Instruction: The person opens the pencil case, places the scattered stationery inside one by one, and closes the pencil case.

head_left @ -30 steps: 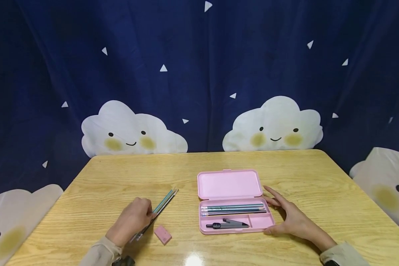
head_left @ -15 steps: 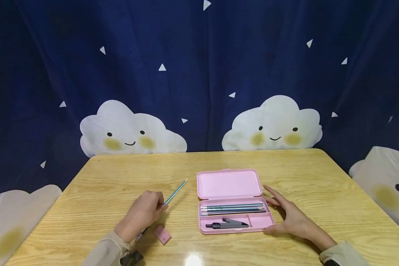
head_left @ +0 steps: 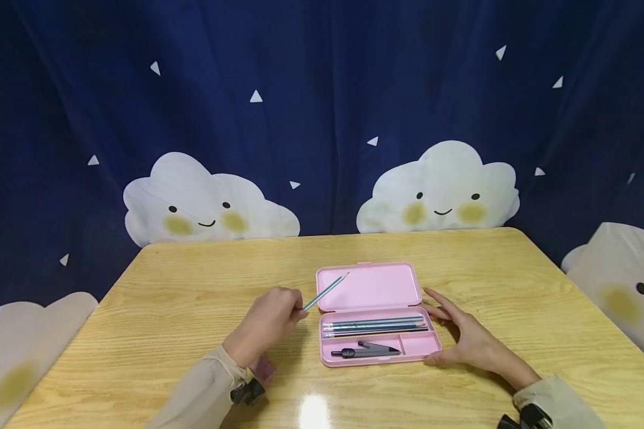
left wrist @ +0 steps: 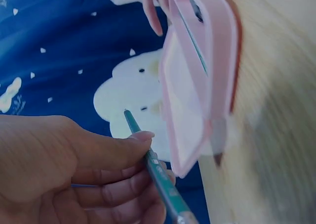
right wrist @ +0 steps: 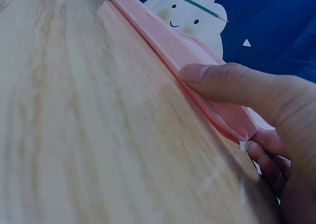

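Observation:
In the head view, my left hand (head_left: 268, 319) pinches a teal pencil (head_left: 326, 292) between thumb and fingers, its tip angled up over the lid of a pink pencil case (head_left: 327, 361). The left wrist view shows the pencil (left wrist: 165, 184) crossing the curled fingers. My right hand (head_left: 474, 345) grips the right end of the case, thumb at the front corner and fingers at the back near the hinge. Several pencils (head_left: 375, 325) lie in the long rear compartment. A grey compass (head_left: 367, 350) is in the front one. The small right compartment (head_left: 421, 342) shows bare pink.
A pink eraser (head_left: 264, 369) lies on the wooden table (head_left: 193, 286), partly hidden by my left wrist. The case's lid (head_left: 378, 286) is laid back behind it. A dark blue curtain (head_left: 322, 119) with clouds hangs beyond the far table edge.
My left hand has lifted and moved right, bringing the teal pencil from the table's left side to the case. My right hand stays at the case. The view has tilted down slightly.

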The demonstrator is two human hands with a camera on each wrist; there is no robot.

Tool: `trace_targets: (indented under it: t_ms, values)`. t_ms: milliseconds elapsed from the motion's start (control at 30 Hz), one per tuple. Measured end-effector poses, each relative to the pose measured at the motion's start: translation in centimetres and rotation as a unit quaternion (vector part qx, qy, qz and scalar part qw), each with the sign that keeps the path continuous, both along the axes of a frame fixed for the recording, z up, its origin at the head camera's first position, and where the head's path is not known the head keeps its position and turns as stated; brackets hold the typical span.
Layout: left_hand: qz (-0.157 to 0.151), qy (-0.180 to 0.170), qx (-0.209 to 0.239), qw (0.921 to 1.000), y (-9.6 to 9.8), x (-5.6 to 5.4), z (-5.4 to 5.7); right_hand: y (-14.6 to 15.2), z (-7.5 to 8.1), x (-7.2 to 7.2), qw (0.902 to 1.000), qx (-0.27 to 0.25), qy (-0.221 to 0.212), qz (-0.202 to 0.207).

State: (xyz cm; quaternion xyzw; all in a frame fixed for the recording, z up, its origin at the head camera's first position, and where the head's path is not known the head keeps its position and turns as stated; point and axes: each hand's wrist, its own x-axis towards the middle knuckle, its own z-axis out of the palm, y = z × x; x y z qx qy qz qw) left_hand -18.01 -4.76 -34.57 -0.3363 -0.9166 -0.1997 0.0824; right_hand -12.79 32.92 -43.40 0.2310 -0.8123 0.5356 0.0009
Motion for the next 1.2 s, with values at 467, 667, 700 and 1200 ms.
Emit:
trace_targets:
  t_ms: [467, 667, 700, 1200]
  values:
    - [-0.067, 0.043, -0.092, 0.9926, 5.9, -0.3, 0.3, -0.1, -0.1, 0.3, 1.0000, 0.004, 0.002, -0.002]
    - [-0.076, 0.056, -0.138, 0.9859, 7.5, -0.2, 0.1, -0.2, -0.2, 0.3, 0.9999, 0.010, 0.000, -0.010]
    - [-0.074, 0.060, -0.145, 0.9849, 7.8, -0.2, 0.0, -0.1, -0.2, 0.3, 0.9999, 0.011, 0.001, -0.010]
    - [-0.049, 0.090, -0.197, 0.9750, 10.4, 0.3, -1.7, -0.1, -0.2, 0.0, 0.9999, 0.004, 0.011, -0.002]
